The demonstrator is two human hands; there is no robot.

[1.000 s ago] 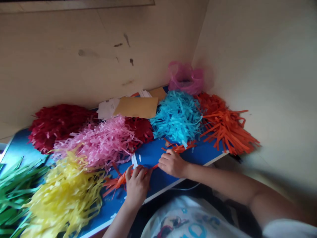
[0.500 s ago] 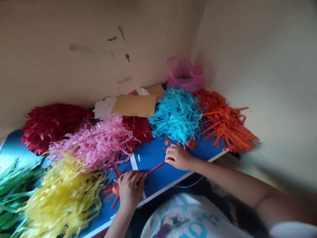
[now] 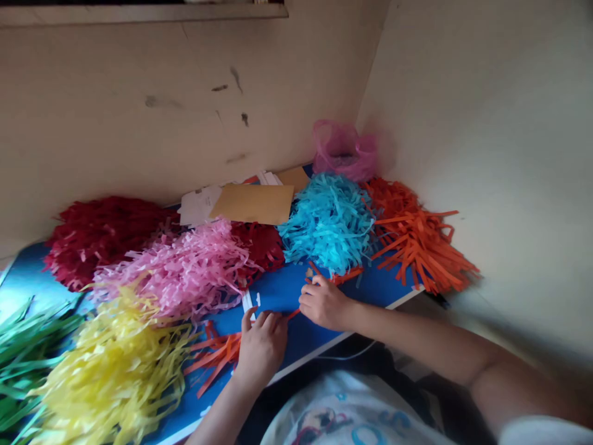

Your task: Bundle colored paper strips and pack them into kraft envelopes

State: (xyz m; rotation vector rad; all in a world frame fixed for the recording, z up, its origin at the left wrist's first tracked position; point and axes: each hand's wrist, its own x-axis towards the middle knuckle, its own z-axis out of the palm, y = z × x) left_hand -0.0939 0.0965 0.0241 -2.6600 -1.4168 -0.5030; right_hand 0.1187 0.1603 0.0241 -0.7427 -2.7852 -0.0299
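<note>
Orange paper strips fan out on a blue board just beside the person's left hand, and a thin orange strip runs from under that hand to the right hand. More orange pieces lie just beyond the right hand. Both hands are closed: the left curls down over the strips, and the right pinches the thin strip near the board. A narrow white strip lies near the left hand's fingertips. Heaps of shredded paper surround the hands: yellow, green, pink, dark red, sky blue and orange-red. Behind the pink heap, a kraft envelope lies beside loose white papers. A pink plastic bag sits in the corner of the cream wall. The person's printed white T-shirt fills the lower edge of the head view.
</note>
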